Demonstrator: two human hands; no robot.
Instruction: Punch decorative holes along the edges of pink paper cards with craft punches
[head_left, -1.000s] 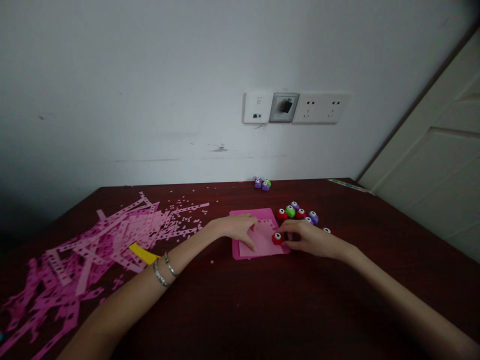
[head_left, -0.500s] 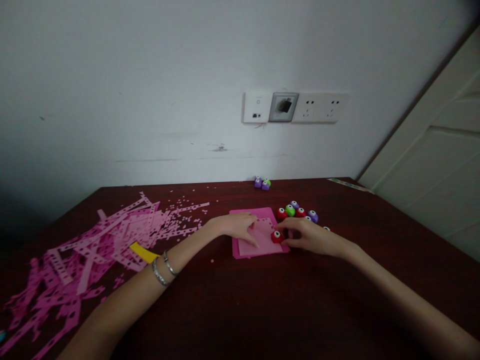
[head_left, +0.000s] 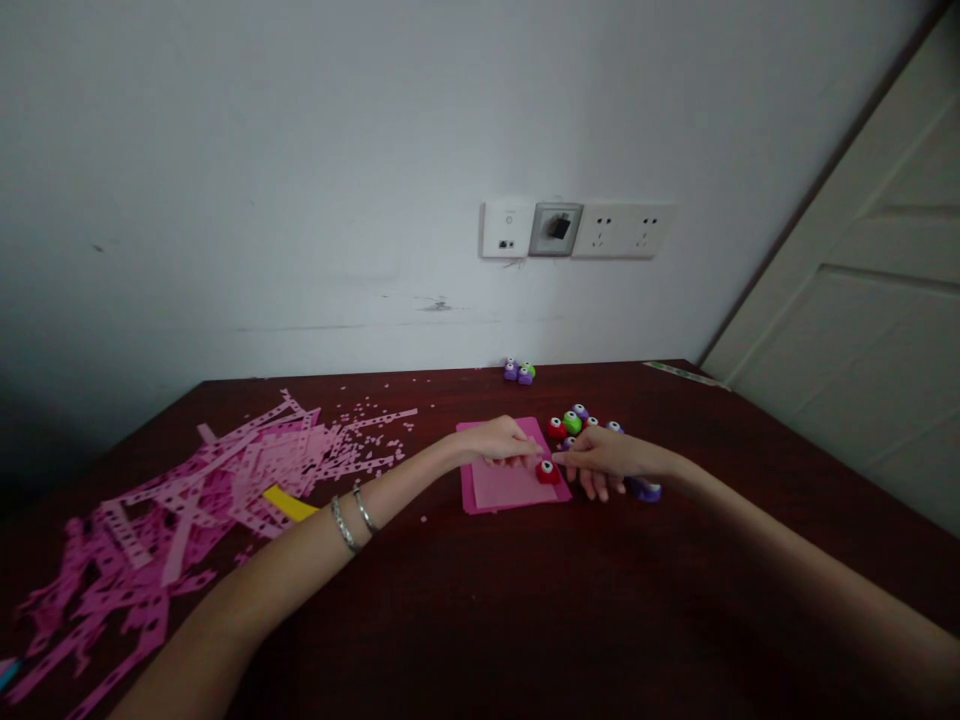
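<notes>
Pink paper sheets (head_left: 499,487) lie stacked on the dark red table, with a small red craft punch (head_left: 547,473) on their right part. My left hand (head_left: 501,440) is above the sheets, its fingers closed in a pinch beside the punch, seemingly on a pink paper strip mostly hidden by the fingers. Just right of the punch, my right hand (head_left: 600,460) pinches thumb and forefinger together, the other fingers loosely spread. What lies in that pinch is too small to make out. A green punch (head_left: 572,423) and several red and purple ones cluster behind my right hand.
On the left lies a heap of punched pink strips (head_left: 180,510) with scattered bits and a yellow paper piece (head_left: 289,504). Purple punches (head_left: 525,375) and a green one stand by the wall (head_left: 337,200). A purple punch (head_left: 646,490) sits beneath my right wrist.
My right hand has let go of the red punch and pinches just above and right of it. My left hand has lifted from flat on the paper and closed into a pinch.
</notes>
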